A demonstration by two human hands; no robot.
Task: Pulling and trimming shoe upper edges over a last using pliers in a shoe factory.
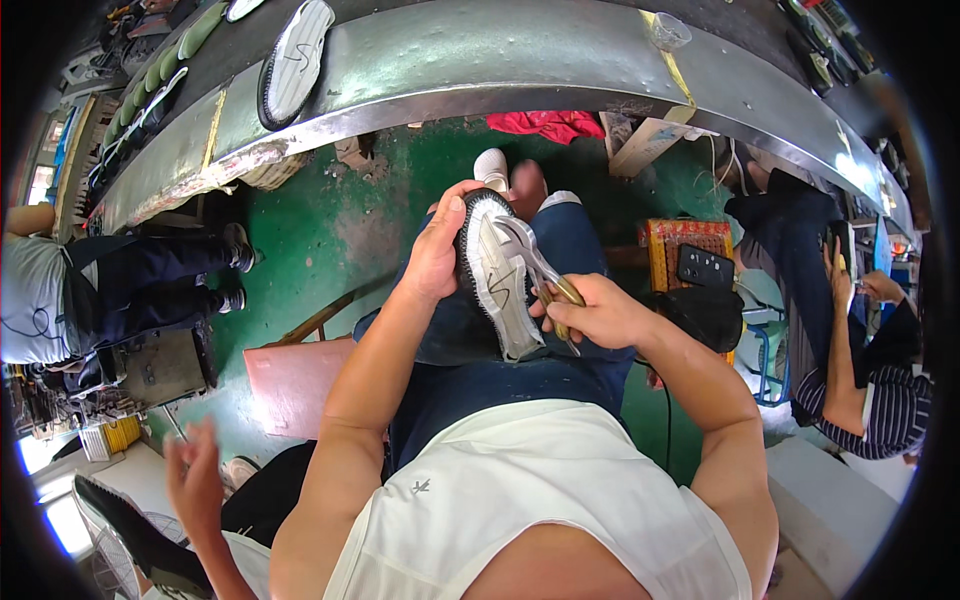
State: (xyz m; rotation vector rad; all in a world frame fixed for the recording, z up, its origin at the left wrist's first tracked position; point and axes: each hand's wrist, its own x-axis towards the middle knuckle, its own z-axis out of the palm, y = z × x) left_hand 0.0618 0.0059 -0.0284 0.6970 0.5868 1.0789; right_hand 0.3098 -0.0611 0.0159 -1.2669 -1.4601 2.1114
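Over my lap, my left hand (437, 250) is closed round the toe end of a shoe (492, 275). Its underside faces up, pale grey-white with a curved dark line drawn on it, and a black pleated edge runs round the toe. My right hand (600, 315) grips a pair of lasting pincers (541, 262) by the handles. The metal head of the pincers lies over the shoe's underside near the toe; whether the jaws bite on anything I cannot tell. A thin pointed end sticks out below my right fingers.
A metal-topped bench (430, 60) curves across the front, bearing a similar upturned shoe (298, 62) and a clear cup (670, 32). A pink board (295, 388) is at my left, a phone (704, 266) on a patterned seat at my right. Other people sit or stand on both sides.
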